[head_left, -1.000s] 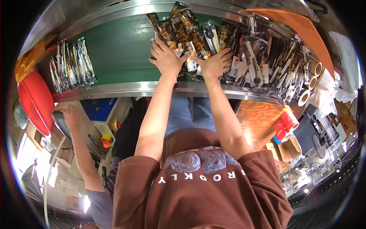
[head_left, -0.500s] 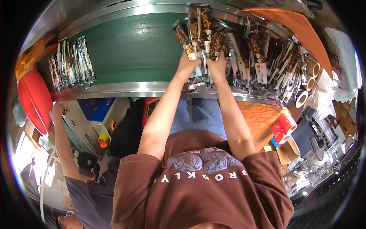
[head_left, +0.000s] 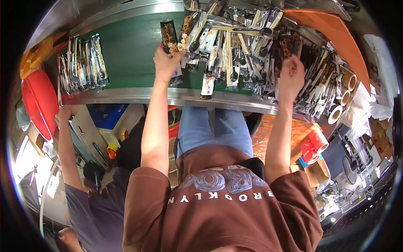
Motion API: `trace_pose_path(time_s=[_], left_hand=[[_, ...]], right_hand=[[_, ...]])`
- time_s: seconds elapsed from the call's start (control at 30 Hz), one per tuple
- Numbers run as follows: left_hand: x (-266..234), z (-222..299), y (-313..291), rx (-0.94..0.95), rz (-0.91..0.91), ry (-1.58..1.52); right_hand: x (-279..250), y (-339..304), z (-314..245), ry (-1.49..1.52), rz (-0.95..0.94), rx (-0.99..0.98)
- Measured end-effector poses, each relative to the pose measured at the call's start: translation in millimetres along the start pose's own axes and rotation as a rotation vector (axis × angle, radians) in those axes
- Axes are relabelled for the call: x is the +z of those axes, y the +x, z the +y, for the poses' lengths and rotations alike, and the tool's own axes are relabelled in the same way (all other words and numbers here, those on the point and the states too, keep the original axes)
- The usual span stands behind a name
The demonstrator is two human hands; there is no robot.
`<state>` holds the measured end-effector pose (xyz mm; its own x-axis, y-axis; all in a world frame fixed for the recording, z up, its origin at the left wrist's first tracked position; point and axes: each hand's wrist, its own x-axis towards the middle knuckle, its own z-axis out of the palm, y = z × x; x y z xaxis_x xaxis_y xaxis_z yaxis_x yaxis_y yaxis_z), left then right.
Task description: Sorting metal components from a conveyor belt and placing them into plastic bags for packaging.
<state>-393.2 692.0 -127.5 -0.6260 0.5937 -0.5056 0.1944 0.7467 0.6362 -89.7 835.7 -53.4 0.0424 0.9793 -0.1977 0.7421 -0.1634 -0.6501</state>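
My left hand (head_left: 168,65) grips a slim black cutlery packet (head_left: 169,37) with an orange pattern; its lower end shows below the hand. Loose cutlery packets (head_left: 230,59) lie spread across the belt to its right, with pale sticks and dark spoons showing through clear film. Some lie crosswise on top of others. Over the pile's right part, my right hand (head_left: 291,80) has its fingers curled down beside a dark, orange-patterned packet (head_left: 287,44). What those fingers hold, if anything, is hidden.
The green belt (head_left: 130,54) has a metal rim along its near edge. A neat row of packets (head_left: 84,63) sits at its left end, near a red round stool or lid (head_left: 38,105). An orange sheet (head_left: 331,38) curves at right, above tape rolls (head_left: 336,113). A co-worker's arm (head_left: 69,147) reaches in at left.
The bunch between my hands now lies spread over the belt. My left hand moved left with a packet; my right moved right onto the pile. The row at far left shifted slightly right.
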Motion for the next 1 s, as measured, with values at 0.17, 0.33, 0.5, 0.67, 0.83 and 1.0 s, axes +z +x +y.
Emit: trace_pose_path(time_s=[0.17,0.33,0.5,0.67,0.83,1.0], left_hand=[[30.8,10.9,-7.7,0.193,0.314,0.382],[35.1,39.5,-11.4,0.050,-0.134,-0.114],[33.0,56.4,-49.7,0.335,0.222,0.178],[25.7,101.6,-88.0,-0.026,-0.476,-0.848],[-2.8,112.8,-85.5,-0.169,-0.420,-0.949],[-2.2,110.6,-94.4,-0.172,-0.417,-0.970]], right_hand=[[63.8,21.7,-61.3,-0.432,-0.107,-0.705],[90.4,53.9,-40.8,-0.960,-0.029,-0.764],[31.8,-10.0,-76.4,-0.332,-0.426,-0.319],[12.0,-58.3,-75.5,0.481,-0.880,0.172],[3.5,-79.3,-79.9,0.748,-0.955,0.584],[7.3,-90.6,-78.8,0.708,-0.817,0.495]])
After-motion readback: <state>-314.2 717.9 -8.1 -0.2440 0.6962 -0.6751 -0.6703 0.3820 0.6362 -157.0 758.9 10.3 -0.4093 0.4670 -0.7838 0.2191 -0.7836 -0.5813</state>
